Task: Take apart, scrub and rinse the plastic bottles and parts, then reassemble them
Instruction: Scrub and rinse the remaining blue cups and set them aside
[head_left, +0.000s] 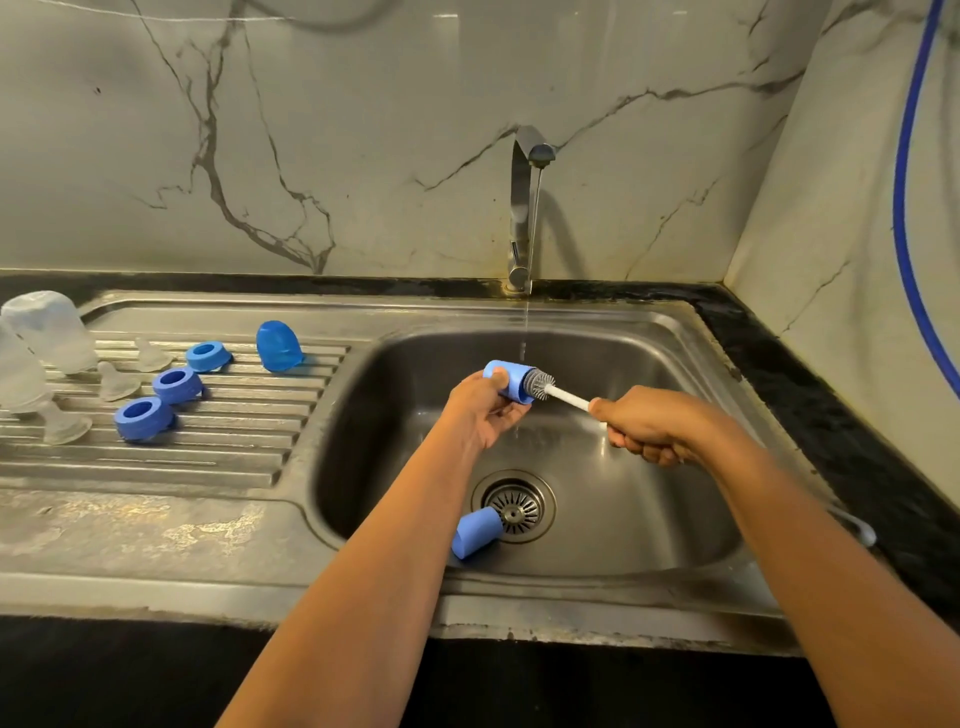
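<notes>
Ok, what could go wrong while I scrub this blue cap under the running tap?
The left hand holds the wet cap while the brush pushes inside, so it could slip out. The other cap lies beside the drain; a dropped part may hit it.

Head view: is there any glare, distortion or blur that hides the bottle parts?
In the head view, wide-angle distortion bows the sink rim; mild glare lies on the basin beside the right hand; the clear bottles at the left edge look hazy; the held blue cap and brush are sharp.
</notes>
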